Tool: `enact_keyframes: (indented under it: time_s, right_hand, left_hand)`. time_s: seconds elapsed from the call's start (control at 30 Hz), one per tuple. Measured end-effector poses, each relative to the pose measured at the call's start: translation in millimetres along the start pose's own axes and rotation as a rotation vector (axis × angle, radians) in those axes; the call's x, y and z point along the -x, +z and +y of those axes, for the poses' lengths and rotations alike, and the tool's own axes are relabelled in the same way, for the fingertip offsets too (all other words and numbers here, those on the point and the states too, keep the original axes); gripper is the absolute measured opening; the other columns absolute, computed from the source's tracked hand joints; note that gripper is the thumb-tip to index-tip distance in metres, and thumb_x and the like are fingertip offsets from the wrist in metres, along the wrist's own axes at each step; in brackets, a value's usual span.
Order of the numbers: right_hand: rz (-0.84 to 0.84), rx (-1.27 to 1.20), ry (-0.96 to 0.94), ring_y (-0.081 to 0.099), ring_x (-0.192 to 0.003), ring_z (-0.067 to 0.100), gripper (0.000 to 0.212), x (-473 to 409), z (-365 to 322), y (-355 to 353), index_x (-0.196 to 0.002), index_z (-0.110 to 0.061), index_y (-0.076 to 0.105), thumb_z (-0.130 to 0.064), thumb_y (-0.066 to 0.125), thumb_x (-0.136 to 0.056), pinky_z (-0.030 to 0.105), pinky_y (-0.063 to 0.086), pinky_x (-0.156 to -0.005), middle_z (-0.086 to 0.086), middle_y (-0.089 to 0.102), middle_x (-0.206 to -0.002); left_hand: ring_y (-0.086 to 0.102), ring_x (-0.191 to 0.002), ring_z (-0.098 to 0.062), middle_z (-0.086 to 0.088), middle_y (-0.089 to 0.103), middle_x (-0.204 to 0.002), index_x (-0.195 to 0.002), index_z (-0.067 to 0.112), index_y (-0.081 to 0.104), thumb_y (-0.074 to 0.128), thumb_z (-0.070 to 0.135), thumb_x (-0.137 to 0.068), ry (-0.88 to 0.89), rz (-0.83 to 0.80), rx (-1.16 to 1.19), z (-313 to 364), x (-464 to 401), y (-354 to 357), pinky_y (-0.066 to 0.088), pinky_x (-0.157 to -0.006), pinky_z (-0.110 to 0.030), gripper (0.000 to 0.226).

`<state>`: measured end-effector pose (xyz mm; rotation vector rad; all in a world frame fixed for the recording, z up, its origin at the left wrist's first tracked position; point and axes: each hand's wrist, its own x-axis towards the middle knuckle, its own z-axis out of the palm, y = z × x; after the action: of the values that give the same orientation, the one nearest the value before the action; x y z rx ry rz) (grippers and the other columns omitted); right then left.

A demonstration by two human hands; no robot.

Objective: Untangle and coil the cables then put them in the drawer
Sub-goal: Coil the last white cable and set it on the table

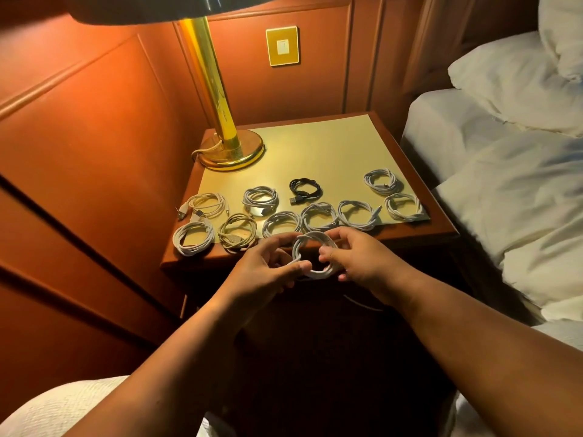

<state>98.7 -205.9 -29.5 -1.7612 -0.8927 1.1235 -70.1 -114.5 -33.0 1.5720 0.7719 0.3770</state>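
Both hands (268,263) (356,257) hold 1 seemingly finished white coil (310,272).

Glossy brass lamp (220,121); polished wood nightstand (416,228); matt paper sheet (315,152); cloth bedding (504,184).

A white cable coil (315,253) was held upright in the air just in front of the nightstand's (419,230) front edge, wound into a round loop of several turns, with a thin white tail that seemed to trail down into the dark below it. The left hand (268,266) pinched its left side and the right hand (356,257) gripped its right side. Ten finished coils lay flat on the nightstand top, most in a row along the front edge. A black coil (305,189) lay near the middle, its plug pointing toward the front. Two white coils (383,181) sat by the right edge, and a loose cream one (206,205) by the left edge.
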Motion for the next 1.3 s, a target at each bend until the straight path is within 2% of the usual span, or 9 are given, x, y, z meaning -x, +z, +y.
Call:
enact_keyframes:
  time_s: [0.13,0.23,0.37,0.53,0.67,0.77,0.97,1.17,1.3]
  right_hand:
    - [-0.085,0.051,-0.073,0.068,-0.085,0.016,0.020,1.4,1.1,3.2,-0.116,-0.021,0.062,-0.014,0.052,-0.100,0.029,0.056,-0.074,0.004,0.070,-0.101]
    - [-0.199,-0.299,0.054,0.065,-0.083,0.018,0.022,1.5,-2.9,3.5,-0.116,-0.010,0.061,-0.015,0.043,-0.103,0.038,0.054,-0.084,0.008,0.068,-0.094]
    - [-0.329,-0.635,0.120,0.062,-0.073,0.015,0.028,4.4,-7.7,7.5,-0.125,-0.006,0.054,-0.016,0.037,-0.105,0.039,0.055,-0.081,0.007,0.062,-0.079]
    - [-0.344,-0.800,0.039,0.064,-0.081,0.018,0.030,5.4,-2.7,16.5,-0.130,-0.003,0.050,-0.012,0.036,-0.105,0.042,0.057,-0.086,0.009,0.064,-0.084]
    - [-0.318,-0.736,-0.039,0.070,-0.090,0.020,0.028,5.7,3.0,20.2,-0.126,-0.004,0.052,-0.010,0.036,-0.104,0.041,0.056,-0.086,0.009,0.070,-0.090]
    - [-0.249,-0.740,-0.033,0.071,-0.095,0.021,0.025,3.8,4.7,20.1,-0.120,-0.008,0.056,-0.010,0.037,-0.104,0.040,0.057,-0.086,0.010,0.073,-0.101]
    - [-0.140,-0.570,-0.065,0.069,-0.105,0.030,0.022,1.8,8.7,24.2,-0.117,-0.012,0.058,-0.013,0.041,-0.104,0.048,0.055,-0.093,0.016,0.067,-0.117]
    - [-0.011,-0.319,-0.086,0.065,-0.108,0.021,0.016,1.1,11.3,24.9,-0.114,-0.026,0.059,-0.024,0.048,-0.102,0.041,0.060,-0.082,0.002,0.063,-0.119]
    - [0.030,-0.175,-0.094,0.066,-0.093,0.016,0.019,10.9,5.2,17.4,-0.117,-0.028,0.061,-0.032,0.052,-0.101,0.030,0.055,-0.070,0.003,0.067,-0.108]
  left_hand:
    - [0.054,-0.070,-0.012,0.005,0.057,-0.074,-0.125,0.042,0.062,0.083,0.047,-0.068,0.078,-0.100,-0.115,-6.7,-3.6,-2.8,0.043,-0.067,-0.026,0.060]
    - [0.053,-0.064,0.000,0.004,0.054,-0.076,-0.129,0.029,0.059,0.076,0.035,-0.076,0.157,-0.051,0.019,-5.9,-3.4,-1.3,0.044,-0.062,-0.013,0.056]
    - [0.055,-0.072,-0.014,-0.015,0.050,-0.082,-0.111,0.027,0.055,0.065,0.049,-0.087,0.307,0.233,0.038,-11.4,-6.0,3.8,0.048,-0.067,-0.029,0.035]
    - [0.056,-0.080,-0.019,-0.010,0.058,-0.093,-0.086,0.019,0.060,0.070,0.051,-0.081,0.374,0.570,-0.058,-19.6,-4.6,8.8,0.047,-0.067,-0.023,0.035]
    - [0.069,-0.081,-0.025,-0.012,0.072,-0.087,-0.092,0.001,0.069,0.074,0.031,-0.079,0.195,0.481,0.319,-15.5,2.1,18.8,0.055,-0.075,-0.036,0.033]
    - [0.071,-0.097,-0.030,-0.014,0.074,-0.099,-0.102,0.003,0.070,0.078,0.028,-0.074,0.156,0.398,0.308,-14.9,4.3,23.9,0.056,-0.091,-0.044,0.039]
    - [0.069,-0.098,-0.034,-0.014,0.073,-0.097,-0.099,0.006,0.071,0.078,0.022,-0.076,0.111,0.398,0.275,-16.9,1.5,20.0,0.055,-0.093,-0.052,0.029]
    - [0.070,-0.087,-0.026,-0.012,0.071,-0.091,-0.108,0.008,0.062,0.068,0.008,-0.086,0.050,0.310,0.452,-9.9,3.0,24.6,0.057,-0.078,-0.038,0.024]
    - [0.070,-0.088,-0.024,-0.005,0.073,-0.084,-0.113,0.016,0.058,0.067,0.010,-0.081,-0.076,0.195,0.666,-1.2,4.3,26.2,0.052,-0.084,-0.042,0.034]
